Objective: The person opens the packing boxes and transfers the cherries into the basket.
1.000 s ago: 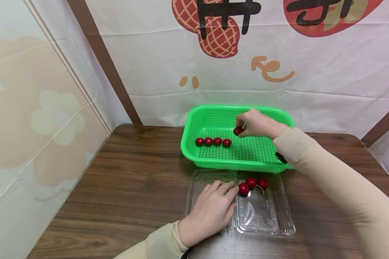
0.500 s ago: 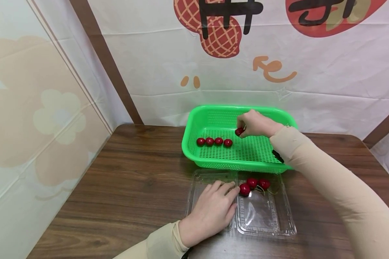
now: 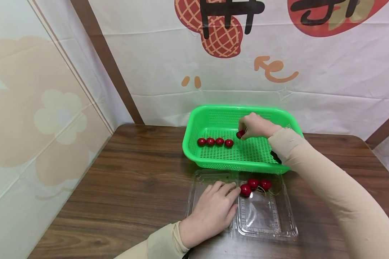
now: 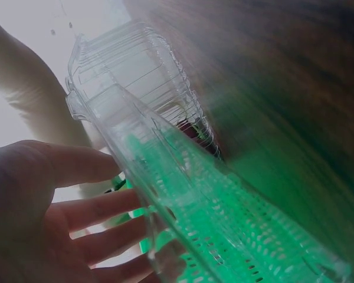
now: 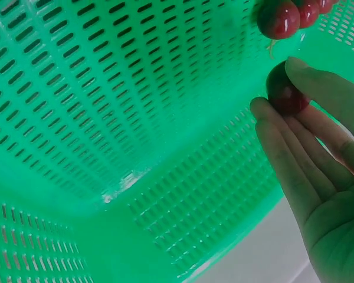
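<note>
My right hand (image 3: 255, 126) is inside the green basket (image 3: 194, 158), pinching a dark red cherry (image 5: 286, 89) between thumb and fingertips. To the left of that cherry, several red cherries (image 3: 210, 141) lie in a row on the basket floor. My left hand (image 3: 210, 208) rests with extended fingers on the left half of a clear plastic clamshell box (image 3: 262, 216). In its right half sit three stemmed cherries (image 3: 253, 183), close by the left fingertips. The left wrist view shows the left fingers (image 4: 100, 209) spread along the box's clear wall.
Both containers stand on a dark wooden table (image 3: 133, 187), the basket behind the clamshell. A printed cloth (image 3: 155, 72) hangs right behind the table. My right forearm (image 3: 330, 194) reaches over the basket's right rim.
My right hand, with the cherry pinched in it, has dropped slightly lower inside the basket. The left hand stays on the clamshell. The head view has shifted a little.
</note>
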Available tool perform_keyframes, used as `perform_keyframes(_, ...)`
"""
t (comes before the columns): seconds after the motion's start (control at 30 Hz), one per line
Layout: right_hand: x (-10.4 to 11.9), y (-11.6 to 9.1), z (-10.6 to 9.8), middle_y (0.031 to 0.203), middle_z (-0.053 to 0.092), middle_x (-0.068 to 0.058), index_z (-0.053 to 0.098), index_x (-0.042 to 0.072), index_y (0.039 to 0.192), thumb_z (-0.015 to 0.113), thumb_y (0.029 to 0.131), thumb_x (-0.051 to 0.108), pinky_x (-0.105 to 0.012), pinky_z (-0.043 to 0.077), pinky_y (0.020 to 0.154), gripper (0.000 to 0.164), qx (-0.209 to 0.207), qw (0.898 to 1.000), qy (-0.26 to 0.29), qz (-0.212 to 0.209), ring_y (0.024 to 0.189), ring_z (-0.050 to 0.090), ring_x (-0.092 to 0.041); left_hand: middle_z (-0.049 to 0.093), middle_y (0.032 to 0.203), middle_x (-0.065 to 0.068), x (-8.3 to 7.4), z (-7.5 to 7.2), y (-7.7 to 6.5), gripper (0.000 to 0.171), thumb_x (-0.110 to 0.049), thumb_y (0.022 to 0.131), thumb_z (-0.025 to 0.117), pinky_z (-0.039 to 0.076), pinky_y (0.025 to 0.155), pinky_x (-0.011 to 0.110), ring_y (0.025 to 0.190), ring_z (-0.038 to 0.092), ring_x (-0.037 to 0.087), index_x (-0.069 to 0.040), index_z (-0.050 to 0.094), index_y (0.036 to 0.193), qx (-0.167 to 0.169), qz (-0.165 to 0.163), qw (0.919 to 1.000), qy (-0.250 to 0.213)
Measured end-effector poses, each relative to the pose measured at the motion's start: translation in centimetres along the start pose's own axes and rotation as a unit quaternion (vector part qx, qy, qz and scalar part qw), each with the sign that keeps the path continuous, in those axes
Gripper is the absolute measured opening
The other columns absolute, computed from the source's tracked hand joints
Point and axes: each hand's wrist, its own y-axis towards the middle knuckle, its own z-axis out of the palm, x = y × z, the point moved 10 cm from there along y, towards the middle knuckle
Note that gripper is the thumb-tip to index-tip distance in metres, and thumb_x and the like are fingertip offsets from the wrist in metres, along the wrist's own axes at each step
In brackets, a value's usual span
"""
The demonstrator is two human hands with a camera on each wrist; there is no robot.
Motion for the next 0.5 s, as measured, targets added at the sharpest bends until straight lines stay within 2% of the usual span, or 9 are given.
perform_keyframes(0.5,-0.5,0.3,1.2,0.088,0.064,-0.009,0.065,0.005,0.087,0.078,0.069,0.015,-0.04,0.051,0.071,0.024,0.019,1.0,-0.016,0.011,0.081,0.057,-0.02,0.063,0.116,0.004,0.1,0.0,0.0,0.033,-0.028,0.083,0.06,0.047,0.076,0.033,0.102,0.053,0.019,-0.013,0.065,0.112,-0.007,0.001,1.0,0.002)
